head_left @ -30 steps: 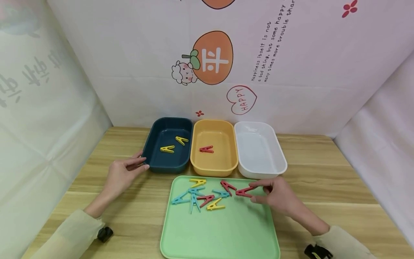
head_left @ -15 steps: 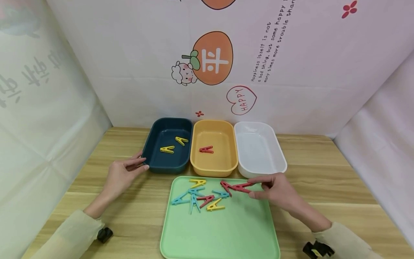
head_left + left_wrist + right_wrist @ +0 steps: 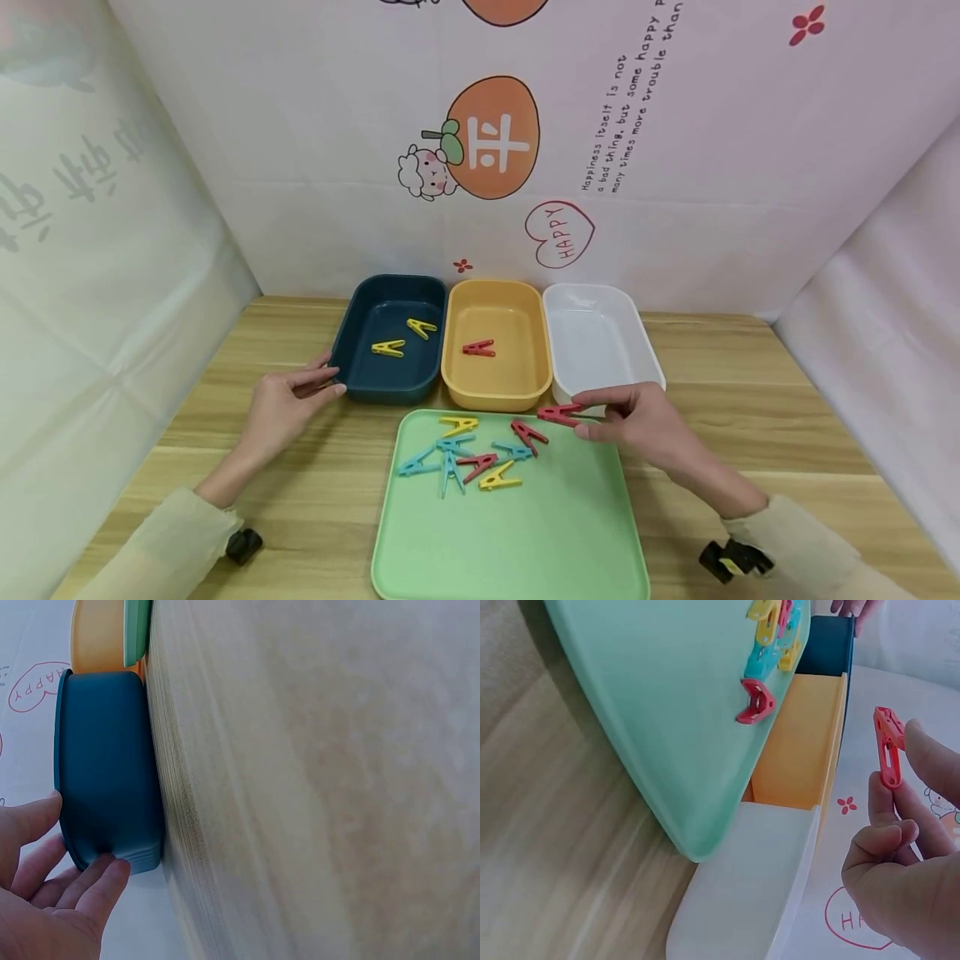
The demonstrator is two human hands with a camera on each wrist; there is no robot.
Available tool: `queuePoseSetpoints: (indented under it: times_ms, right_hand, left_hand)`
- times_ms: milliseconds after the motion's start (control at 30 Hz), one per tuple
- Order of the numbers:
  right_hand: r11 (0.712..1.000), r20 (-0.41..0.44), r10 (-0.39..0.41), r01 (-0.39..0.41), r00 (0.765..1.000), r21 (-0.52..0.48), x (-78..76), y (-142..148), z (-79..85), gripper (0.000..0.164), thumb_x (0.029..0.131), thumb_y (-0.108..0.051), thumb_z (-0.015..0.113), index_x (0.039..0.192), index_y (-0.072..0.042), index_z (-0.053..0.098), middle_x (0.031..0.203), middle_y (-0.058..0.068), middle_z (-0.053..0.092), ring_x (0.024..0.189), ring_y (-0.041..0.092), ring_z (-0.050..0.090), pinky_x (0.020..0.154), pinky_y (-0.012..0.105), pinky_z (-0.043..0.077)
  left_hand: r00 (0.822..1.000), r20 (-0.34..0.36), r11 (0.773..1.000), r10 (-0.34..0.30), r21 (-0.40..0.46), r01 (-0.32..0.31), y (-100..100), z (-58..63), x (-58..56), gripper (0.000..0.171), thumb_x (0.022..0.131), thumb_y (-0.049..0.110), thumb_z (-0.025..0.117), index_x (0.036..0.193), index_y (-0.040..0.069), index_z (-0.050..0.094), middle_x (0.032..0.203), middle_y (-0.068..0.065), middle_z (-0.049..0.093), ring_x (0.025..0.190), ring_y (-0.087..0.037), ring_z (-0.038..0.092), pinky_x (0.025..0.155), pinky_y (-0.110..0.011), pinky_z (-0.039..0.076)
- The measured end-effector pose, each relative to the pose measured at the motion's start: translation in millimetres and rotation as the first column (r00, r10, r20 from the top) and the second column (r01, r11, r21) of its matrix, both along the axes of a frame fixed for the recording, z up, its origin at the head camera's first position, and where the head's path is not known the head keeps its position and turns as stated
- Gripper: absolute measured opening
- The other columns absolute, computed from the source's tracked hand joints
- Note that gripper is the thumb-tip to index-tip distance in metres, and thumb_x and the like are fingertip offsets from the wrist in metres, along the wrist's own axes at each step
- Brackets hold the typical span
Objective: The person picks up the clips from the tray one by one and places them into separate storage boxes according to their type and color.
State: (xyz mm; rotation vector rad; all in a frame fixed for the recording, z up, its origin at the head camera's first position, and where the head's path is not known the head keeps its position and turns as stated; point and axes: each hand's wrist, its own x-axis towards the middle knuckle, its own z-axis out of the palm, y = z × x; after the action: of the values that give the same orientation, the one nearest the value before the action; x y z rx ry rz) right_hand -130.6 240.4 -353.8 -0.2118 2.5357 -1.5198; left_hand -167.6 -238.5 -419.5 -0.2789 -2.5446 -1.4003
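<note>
On the head cam, seeing a red clip (image 3: 552, 415) pinched by its spread legs between thumb and fingertips of the right hand (image 3: 648, 425), so closed down to about the clip's own width. Held over the far right part of the green tray (image 3: 510, 533), nose pointing left, just on the near side of the orange bin (image 3: 517, 321) and the white bin (image 3: 600, 333). Bunched up on the far half of the tray, some blue clips (image 3: 408, 467), two yellow clips (image 3: 489, 481) and two more red clips (image 3: 487, 459). Over on the left, touching the outside of the dark blue bin (image 3: 397, 296) with the left hand (image 3: 281, 408), fingers loosely spread. Inside that bin, two more yellow ones, and in the orange one next door, one red. All sitting on a wood table (image 3: 300, 517), btw.

Switching to the left wrist cam, seeing fingertips resting on the blue bin's rim and outer wall, fairly straight; can't tell how hard.

Then on the right wrist cam, same pinch up close: thumb one side, fingers the other, clip well off the tray, with the printed backdrop (image 3: 885, 690) behind it.
</note>
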Motion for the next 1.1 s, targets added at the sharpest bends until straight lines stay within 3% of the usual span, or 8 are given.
queuePoseSetpoints:
  times_ms: [400,1100]
  right_hand:
    - [0.999,-0.117,-0.029,0.034,0.993,0.04,-14.8,0.3,6.1,0.034,0.082,-0.012,0.092,0.113,-0.002,0.082,0.062,0.0,0.039,0.058,0.012,0.035,0.049,0.024,0.026]
    - [0.991,-0.128,-0.035,0.051,0.991,0.127,-43.1,-10.2,24.7,0.035,0.085,-0.019,0.091,0.117,-0.005,0.082,0.066,0.004,0.046,0.065,0.021,0.041,0.05,0.027,0.028]
  left_hand:
    - [1.0,0.015,1.0,0.0,0.018,0.0,0.8,-0.2,1.5,0.036,0.097,0.014,0.081,0.124,-0.007,0.074,0.145,-0.019,0.06,0.119,-0.036,0.068,0.082,-0.011,0.054]
    - [1.0,0.028,1.0,0.011,-0.004,-0.011,0.3,1.5,-0.2,0.037,0.097,0.016,0.081,0.125,-0.006,0.074,0.146,-0.018,0.059,0.119,-0.035,0.068,0.082,-0.01,0.053]
